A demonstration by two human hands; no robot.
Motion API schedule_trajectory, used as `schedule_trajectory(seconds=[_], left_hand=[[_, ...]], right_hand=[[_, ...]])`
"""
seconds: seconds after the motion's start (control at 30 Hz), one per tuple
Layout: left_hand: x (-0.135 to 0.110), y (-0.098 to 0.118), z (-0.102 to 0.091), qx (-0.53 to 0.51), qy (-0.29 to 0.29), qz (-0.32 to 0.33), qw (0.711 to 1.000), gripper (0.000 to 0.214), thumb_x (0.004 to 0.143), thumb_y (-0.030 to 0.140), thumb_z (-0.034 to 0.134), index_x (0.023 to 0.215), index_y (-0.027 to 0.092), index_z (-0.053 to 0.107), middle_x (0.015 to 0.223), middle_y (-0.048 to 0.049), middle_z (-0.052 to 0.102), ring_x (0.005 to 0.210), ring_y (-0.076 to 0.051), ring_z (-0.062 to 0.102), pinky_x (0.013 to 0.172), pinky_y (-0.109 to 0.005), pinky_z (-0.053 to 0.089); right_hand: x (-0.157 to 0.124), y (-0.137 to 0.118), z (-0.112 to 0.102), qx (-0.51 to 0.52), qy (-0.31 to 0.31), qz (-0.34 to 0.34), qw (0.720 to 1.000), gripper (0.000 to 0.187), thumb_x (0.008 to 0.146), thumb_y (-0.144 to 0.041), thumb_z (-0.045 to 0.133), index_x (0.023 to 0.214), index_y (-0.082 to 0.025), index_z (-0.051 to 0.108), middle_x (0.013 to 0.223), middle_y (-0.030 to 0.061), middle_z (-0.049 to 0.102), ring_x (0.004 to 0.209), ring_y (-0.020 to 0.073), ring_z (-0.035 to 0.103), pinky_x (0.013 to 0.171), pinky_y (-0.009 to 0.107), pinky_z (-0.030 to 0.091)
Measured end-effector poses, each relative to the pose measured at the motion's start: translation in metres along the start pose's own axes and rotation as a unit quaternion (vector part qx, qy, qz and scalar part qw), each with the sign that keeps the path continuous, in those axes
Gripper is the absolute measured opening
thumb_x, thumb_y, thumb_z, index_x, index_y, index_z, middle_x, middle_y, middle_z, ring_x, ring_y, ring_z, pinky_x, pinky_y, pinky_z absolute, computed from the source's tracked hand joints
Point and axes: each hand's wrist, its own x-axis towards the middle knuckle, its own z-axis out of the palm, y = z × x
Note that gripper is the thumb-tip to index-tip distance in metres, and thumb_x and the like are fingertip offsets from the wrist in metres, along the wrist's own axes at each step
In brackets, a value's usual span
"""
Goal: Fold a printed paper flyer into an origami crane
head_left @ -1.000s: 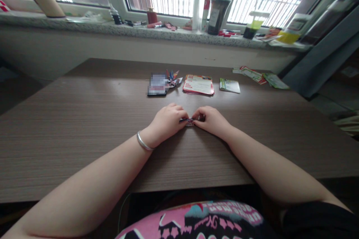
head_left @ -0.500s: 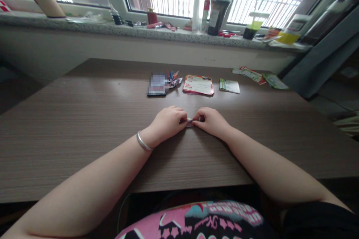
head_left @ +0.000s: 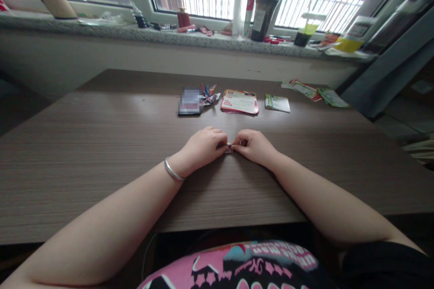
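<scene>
Near the middle of the brown table [head_left: 101, 162], a small folded piece of printed paper [head_left: 228, 148] is pinched between my two hands. My left hand [head_left: 205, 145], with a silver bangle on its wrist, is closed on the paper's left end. Thumb and fingers of my right hand [head_left: 255, 146] press its right end. Most of the paper is hidden by my fingers. Beyond my hands lie folded paper shapes [head_left: 212, 98], a stack of printed cards or leaflets [head_left: 240, 102] and a smaller stack of green and white leaflets [head_left: 277, 103].
A dark flat item with a blurred-out face [head_left: 190, 101] lies left of the folded shapes. Green and red leaflets [head_left: 305, 90] lie at the far right. Bottles, a dark drink cup [head_left: 263, 18] and small items line the stone windowsill [head_left: 101, 30].
Both hands stay almost in the same place on the paper. The fingers shift very slightly, and the whole view moves a little.
</scene>
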Motion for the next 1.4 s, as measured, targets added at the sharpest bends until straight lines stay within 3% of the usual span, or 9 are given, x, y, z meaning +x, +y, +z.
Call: schedule_trajectory(seconds=[0.17,0.33,0.47,0.7,0.8,0.9,1.1,1.23,1.4], left_hand=[[0.0006,0.0007,-0.0025,-0.032,-0.010,-0.033,0.999,0.021,0.092,0.032,0.054,0.085,0.018,0.069,0.085,-0.0063,0.069,0.084,-0.020,0.059,0.077,-0.031,0.045],[0.0004,-0.0032,-0.0004,-0.106,-0.015,-0.094,0.990,0.024,0.091,0.037,0.054,0.086,0.020,0.069,0.083,-0.0043,0.071,0.083,-0.021,0.060,0.073,-0.031,0.043],[0.0007,-0.0056,0.0012,-0.205,-0.022,-0.120,0.971,0.023,0.088,0.039,0.057,0.097,0.021,0.066,0.083,-0.0011,0.072,0.079,-0.018,0.062,0.071,-0.029,0.043],[0.0016,-0.0080,0.0011,-0.239,-0.041,-0.126,0.962,0.021,0.087,0.037,0.057,0.093,0.020,0.067,0.078,-0.0001,0.071,0.075,-0.017,0.062,0.069,-0.027,0.042],[0.0022,-0.0086,0.0020,-0.254,-0.044,-0.120,0.959,0.020,0.086,0.035,0.056,0.092,0.019,0.067,0.082,-0.0008,0.070,0.076,-0.016,0.062,0.069,-0.027,0.043],[0.0028,-0.0069,0.0028,-0.249,-0.008,-0.103,0.963,0.017,0.084,0.031,0.058,0.089,0.018,0.068,0.084,-0.0019,0.067,0.079,-0.016,0.061,0.071,-0.027,0.045],[0.0028,-0.0048,0.0052,-0.232,0.055,-0.056,0.969,0.015,0.086,0.023,0.057,0.088,0.017,0.071,0.093,-0.0049,0.061,0.084,-0.015,0.059,0.081,-0.028,0.047],[0.0028,-0.0045,0.0036,-0.184,0.035,-0.014,0.982,0.027,0.094,0.030,0.050,0.089,0.017,0.073,0.092,-0.0065,0.065,0.090,-0.017,0.059,0.085,-0.031,0.047],[0.0023,-0.0025,0.0010,-0.129,0.017,0.000,0.992,0.025,0.092,0.035,0.056,0.090,0.019,0.075,0.095,-0.0071,0.068,0.090,-0.018,0.060,0.083,-0.030,0.046]], right_hand=[[0.0005,0.0026,-0.0017,-0.004,0.010,-0.013,1.000,0.005,0.080,-0.022,0.067,0.080,-0.019,0.070,0.075,0.0013,0.066,0.068,0.0127,0.056,0.064,0.025,0.041],[-0.0016,0.0034,-0.0055,0.100,0.013,-0.023,0.995,0.017,0.083,-0.018,0.058,0.098,-0.018,0.066,0.084,0.0018,0.070,0.075,0.0129,0.062,0.072,0.025,0.047],[-0.0024,0.0038,-0.0077,0.111,-0.019,-0.045,0.993,0.014,0.083,-0.024,0.061,0.095,-0.019,0.065,0.085,0.0021,0.070,0.079,0.0143,0.064,0.074,0.026,0.047],[-0.0009,0.0087,-0.0066,0.111,-0.033,-0.029,0.993,0.009,0.083,-0.028,0.064,0.085,-0.019,0.066,0.074,-0.0003,0.067,0.069,0.0128,0.059,0.067,0.025,0.045],[-0.0006,0.0093,-0.0069,0.060,-0.027,-0.044,0.997,0.008,0.084,-0.027,0.063,0.084,-0.020,0.067,0.071,-0.0011,0.065,0.068,0.0124,0.056,0.065,0.024,0.041],[-0.0011,0.0082,-0.0068,0.012,-0.008,-0.049,0.999,0.007,0.083,-0.025,0.063,0.085,-0.020,0.068,0.073,-0.0004,0.065,0.069,0.0124,0.054,0.065,0.024,0.039],[-0.0004,0.0062,-0.0053,0.024,0.004,-0.030,0.999,0.006,0.079,-0.021,0.065,0.084,-0.019,0.067,0.072,-0.0011,0.065,0.065,0.0111,0.054,0.063,0.022,0.039],[0.0014,0.0059,-0.0053,0.016,0.003,-0.012,1.000,0.003,0.079,-0.021,0.065,0.081,-0.019,0.067,0.070,-0.0009,0.065,0.065,0.0114,0.054,0.063,0.023,0.038],[0.0022,0.0050,-0.0068,0.002,-0.002,-0.009,1.000,0.004,0.079,-0.021,0.065,0.080,-0.018,0.067,0.069,-0.0006,0.064,0.063,0.0112,0.052,0.061,0.023,0.037]])
